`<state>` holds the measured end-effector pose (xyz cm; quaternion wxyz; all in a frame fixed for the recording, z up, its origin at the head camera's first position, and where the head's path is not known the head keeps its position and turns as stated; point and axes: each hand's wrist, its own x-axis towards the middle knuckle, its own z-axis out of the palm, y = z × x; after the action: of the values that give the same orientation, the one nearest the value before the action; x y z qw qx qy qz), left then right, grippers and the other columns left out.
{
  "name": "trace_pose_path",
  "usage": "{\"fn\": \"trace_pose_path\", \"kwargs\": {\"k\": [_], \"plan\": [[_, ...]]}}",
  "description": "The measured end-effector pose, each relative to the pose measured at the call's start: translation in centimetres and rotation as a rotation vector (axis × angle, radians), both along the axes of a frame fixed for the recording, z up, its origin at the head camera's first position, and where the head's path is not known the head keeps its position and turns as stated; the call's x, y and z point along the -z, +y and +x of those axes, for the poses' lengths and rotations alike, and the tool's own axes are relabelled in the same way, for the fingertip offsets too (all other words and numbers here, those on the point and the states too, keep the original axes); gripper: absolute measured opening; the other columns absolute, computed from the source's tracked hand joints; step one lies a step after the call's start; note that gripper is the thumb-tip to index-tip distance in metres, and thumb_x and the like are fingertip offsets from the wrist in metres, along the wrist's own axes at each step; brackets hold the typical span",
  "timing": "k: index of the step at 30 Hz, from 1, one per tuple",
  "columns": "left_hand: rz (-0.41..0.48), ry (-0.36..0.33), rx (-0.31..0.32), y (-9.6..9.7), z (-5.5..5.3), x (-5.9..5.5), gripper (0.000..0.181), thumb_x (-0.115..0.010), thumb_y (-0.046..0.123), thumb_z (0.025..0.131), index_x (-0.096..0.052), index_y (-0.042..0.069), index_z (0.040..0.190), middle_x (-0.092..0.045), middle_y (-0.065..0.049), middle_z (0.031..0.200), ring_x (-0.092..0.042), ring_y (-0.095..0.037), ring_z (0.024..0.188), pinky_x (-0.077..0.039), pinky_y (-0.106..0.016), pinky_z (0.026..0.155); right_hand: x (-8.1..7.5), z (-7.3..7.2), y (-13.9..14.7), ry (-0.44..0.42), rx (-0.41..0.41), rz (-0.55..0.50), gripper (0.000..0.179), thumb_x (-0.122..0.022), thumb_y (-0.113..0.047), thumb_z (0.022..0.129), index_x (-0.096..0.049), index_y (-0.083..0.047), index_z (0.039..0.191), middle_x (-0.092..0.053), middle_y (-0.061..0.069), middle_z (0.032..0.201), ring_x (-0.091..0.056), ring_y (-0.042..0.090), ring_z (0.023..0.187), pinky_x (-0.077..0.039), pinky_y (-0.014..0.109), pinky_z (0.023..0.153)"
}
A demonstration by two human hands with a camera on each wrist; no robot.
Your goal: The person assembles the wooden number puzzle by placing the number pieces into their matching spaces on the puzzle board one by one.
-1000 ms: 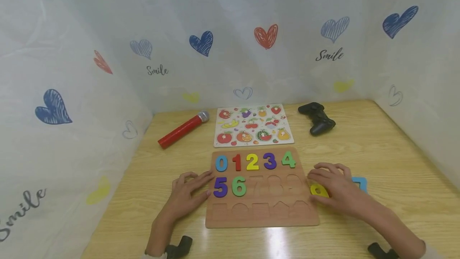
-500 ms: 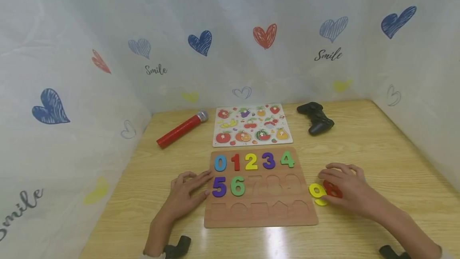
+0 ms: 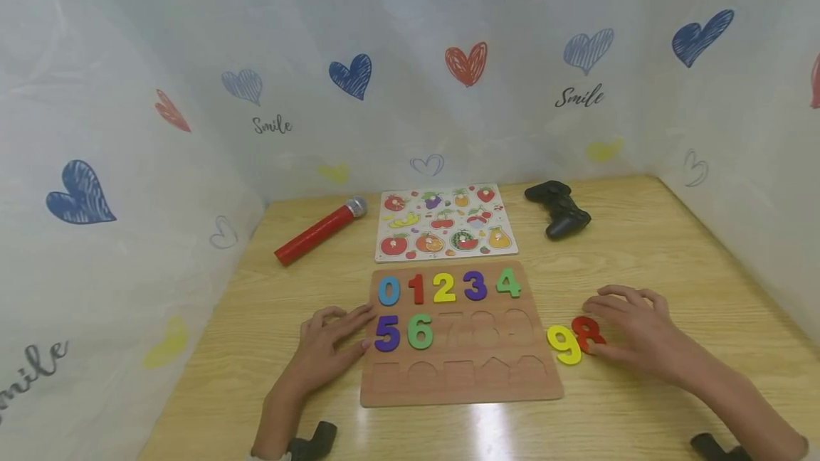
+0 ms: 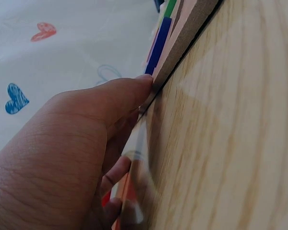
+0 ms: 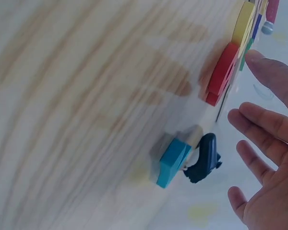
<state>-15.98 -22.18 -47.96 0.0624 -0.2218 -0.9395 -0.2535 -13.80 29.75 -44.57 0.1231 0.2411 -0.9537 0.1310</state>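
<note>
A wooden number board (image 3: 461, 351) lies flat, with coloured numerals 0 to 4 in its top row and a purple 5 (image 3: 393, 334) and green 6 (image 3: 428, 336) below. My left hand (image 3: 323, 354) rests at its left edge; the thumb touches the rim in the left wrist view. Right of the board lie a yellow 9 (image 3: 575, 347) and a red 8 (image 3: 586, 334), side by side. Beside the 8, my right hand (image 3: 647, 338) hovers with spread fingers, holding nothing. A blue piece (image 5: 172, 162) shows in the right wrist view; the hand hides it from the head view.
A fruit puzzle board (image 3: 416, 232) lies behind the number board. To its left is a red toy microphone (image 3: 317, 235), to its right a black game controller (image 3: 559, 210). White curtain (image 3: 397, 119) with printed hearts encloses the table's back and sides.
My right hand has drawn back to the right, off the yellow 9 and the red 8, which now show. The blue piece has gone behind it in the head view. My left hand stays put.
</note>
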Motion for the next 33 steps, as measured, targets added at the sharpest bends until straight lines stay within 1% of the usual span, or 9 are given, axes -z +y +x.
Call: {"fn": "trace_pose_path", "kwargs": {"k": [7, 15, 20, 25, 27, 33], "plan": [[0.01, -0.02, -0.006, 0.0, 0.1, -0.2, 0.048, -0.065, 0.043, 0.096, -0.059, 0.031, 0.142, -0.049, 0.014, 0.149, -0.038, -0.023, 0.124, -0.023, -0.051, 0.091, 0.4, 0.0, 1.4, 0.015, 0.007, 0.015, 0.058, -0.093, -0.037, 0.065, -0.072, -0.01, 0.111, -0.069, 0.008, 0.113, -0.045, 0.035, 0.118, -0.024, 0.066, 0.088], [0.015, -0.041, -0.014, -0.1, 0.1, -0.3, 0.048, -0.064, 0.044, 0.096, -0.058, 0.033, 0.142, -0.048, 0.015, 0.149, -0.038, -0.023, 0.125, -0.023, -0.051, 0.092, 0.7, 0.0, 2.4, 0.015, 0.02, 0.008, 0.061, -0.093, -0.038, 0.064, -0.071, -0.009, 0.113, -0.068, 0.011, 0.116, -0.044, 0.036, 0.118, -0.025, 0.067, 0.087], [0.023, -0.047, -0.017, -0.1, 0.1, -0.3, 0.048, -0.064, 0.045, 0.096, -0.058, 0.033, 0.142, -0.048, 0.017, 0.149, -0.037, -0.022, 0.125, -0.022, -0.051, 0.094, 0.7, 0.1, 3.0, 0.022, 0.03, 0.021, 0.059, -0.093, -0.037, 0.064, -0.072, -0.01, 0.112, -0.068, 0.011, 0.116, -0.044, 0.037, 0.118, -0.026, 0.066, 0.086], [0.011, -0.025, 0.002, 0.0, 0.0, -0.1, 0.048, -0.064, 0.044, 0.096, -0.058, 0.031, 0.142, -0.049, 0.014, 0.149, -0.038, -0.022, 0.124, -0.022, -0.051, 0.093, 0.7, 0.3, 3.6, -0.03, 0.074, 0.041, 0.058, -0.092, -0.039, 0.066, -0.071, -0.012, 0.114, -0.067, 0.013, 0.118, -0.043, 0.037, 0.119, -0.025, 0.067, 0.086], [0.005, -0.025, 0.005, 0.0, 0.1, 0.0, 0.048, -0.064, 0.044, 0.096, -0.058, 0.031, 0.142, -0.049, 0.014, 0.149, -0.038, -0.021, 0.124, -0.022, -0.051, 0.093, 0.7, 0.3, 3.8, -0.057, 0.088, 0.05, 0.058, -0.091, -0.039, 0.067, -0.07, -0.012, 0.114, -0.066, 0.014, 0.119, -0.043, 0.037, 0.12, -0.025, 0.068, 0.086], [0.011, -0.049, -0.013, -0.1, 0.0, 0.0, 0.048, -0.063, 0.046, 0.096, -0.058, 0.033, 0.142, -0.049, 0.016, 0.149, -0.037, -0.021, 0.125, -0.022, -0.051, 0.094, 0.7, 0.3, 4.6, -0.115, 0.103, 0.053, 0.058, -0.09, -0.039, 0.07, -0.069, -0.012, 0.116, -0.065, 0.016, 0.122, -0.041, 0.039, 0.122, -0.023, 0.07, 0.087]]}}
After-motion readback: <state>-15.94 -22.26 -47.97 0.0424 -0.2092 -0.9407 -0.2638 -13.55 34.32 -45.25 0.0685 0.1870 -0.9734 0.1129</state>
